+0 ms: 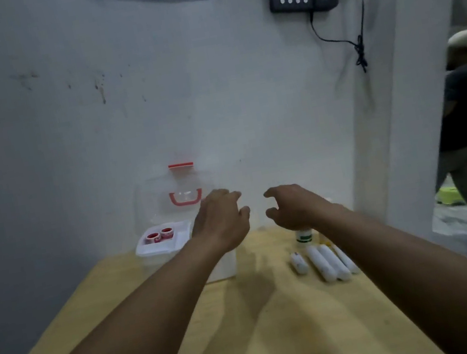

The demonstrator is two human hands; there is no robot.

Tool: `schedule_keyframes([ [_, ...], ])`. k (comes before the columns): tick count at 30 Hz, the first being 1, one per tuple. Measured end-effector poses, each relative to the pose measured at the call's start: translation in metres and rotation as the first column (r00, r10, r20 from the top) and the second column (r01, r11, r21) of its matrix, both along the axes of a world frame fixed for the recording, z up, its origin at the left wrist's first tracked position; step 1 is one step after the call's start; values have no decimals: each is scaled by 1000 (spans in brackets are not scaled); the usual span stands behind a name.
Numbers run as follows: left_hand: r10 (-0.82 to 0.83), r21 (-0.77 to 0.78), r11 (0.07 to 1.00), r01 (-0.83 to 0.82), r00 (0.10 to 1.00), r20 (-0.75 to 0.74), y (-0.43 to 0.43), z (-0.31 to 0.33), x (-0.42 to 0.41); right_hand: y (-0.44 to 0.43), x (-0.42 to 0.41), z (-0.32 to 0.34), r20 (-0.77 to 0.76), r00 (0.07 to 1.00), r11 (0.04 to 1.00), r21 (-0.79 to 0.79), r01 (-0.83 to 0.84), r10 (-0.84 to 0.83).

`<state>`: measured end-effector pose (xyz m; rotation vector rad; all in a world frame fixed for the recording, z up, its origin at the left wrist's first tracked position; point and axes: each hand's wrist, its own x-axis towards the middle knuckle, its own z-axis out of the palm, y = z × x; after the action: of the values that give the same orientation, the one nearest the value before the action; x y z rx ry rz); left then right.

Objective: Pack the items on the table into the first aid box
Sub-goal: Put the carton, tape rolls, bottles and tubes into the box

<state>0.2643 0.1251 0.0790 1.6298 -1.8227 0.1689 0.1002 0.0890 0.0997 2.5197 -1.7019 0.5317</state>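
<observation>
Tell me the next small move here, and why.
Probably lower the right hand onto the bottle, the item nearest it. Both hands are empty; the left hand hovers by the box, which stands open. The bottle and the rolls are outside it, not yet packed.

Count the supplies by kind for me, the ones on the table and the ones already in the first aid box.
Red-and-white tape rolls, in the first aid box: 2
White wrapped rolls, on the table: 4
Bottle with a green label, on the table: 1
Total: 7
A yellowish item beside the bottle is mostly hidden, so it is not counted.
</observation>
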Motion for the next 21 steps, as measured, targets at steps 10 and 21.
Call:
schedule_keyframes([
  [10, -109, 222, 972, 74, 982, 153, 7, -48, -73, 27, -72, -28, -7, 991, 988, 77, 132, -131],
  [21, -136, 425, 904, 41, 971, 197, -8, -93, -91, 19, -84, -79, -79, 988, 966, 215, 147, -132],
])
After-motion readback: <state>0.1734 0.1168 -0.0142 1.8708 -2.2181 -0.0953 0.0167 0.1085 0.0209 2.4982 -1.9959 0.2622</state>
